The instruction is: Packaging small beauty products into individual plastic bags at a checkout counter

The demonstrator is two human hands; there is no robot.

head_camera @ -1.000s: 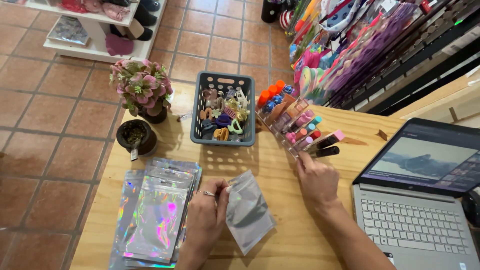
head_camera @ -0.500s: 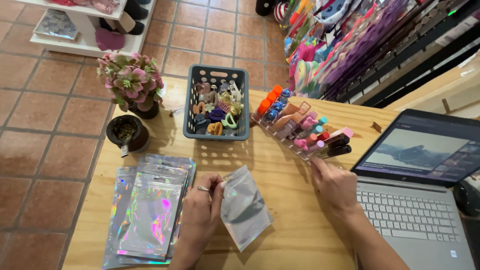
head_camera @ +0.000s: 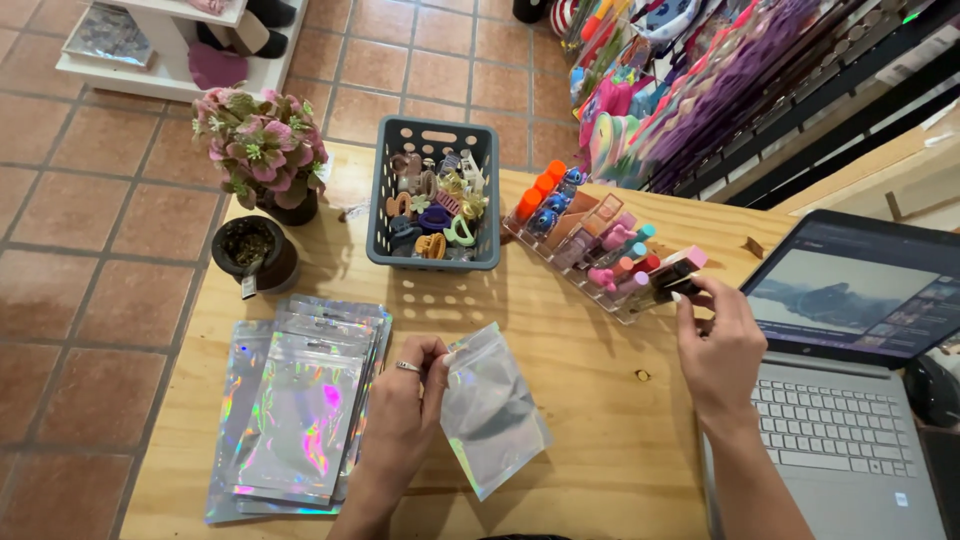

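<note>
My left hand (head_camera: 405,405), a ring on one finger, pinches the top edge of a small holographic zip pouch (head_camera: 492,410) that lies on the wooden table (head_camera: 590,400). My right hand (head_camera: 718,345) reaches to the near right end of a clear organiser (head_camera: 600,250) filled with coloured lip-product tubes. Its fingertips close around a dark tube (head_camera: 678,285) there. A stack of several more holographic pouches (head_camera: 298,410) lies just left of my left hand.
A grey plastic basket (head_camera: 385,215) of hair clips stands behind the pouch. A pot of pink flowers (head_camera: 265,150) and a small dark cup (head_camera: 252,250) sit at the far left. An open laptop (head_camera: 850,400) occupies the right. Shelves of colourful goods line the back right.
My right hand has moved from the table up to the organiser's right end and taken hold of a dark tube. My left hand still holds the pouch.
</note>
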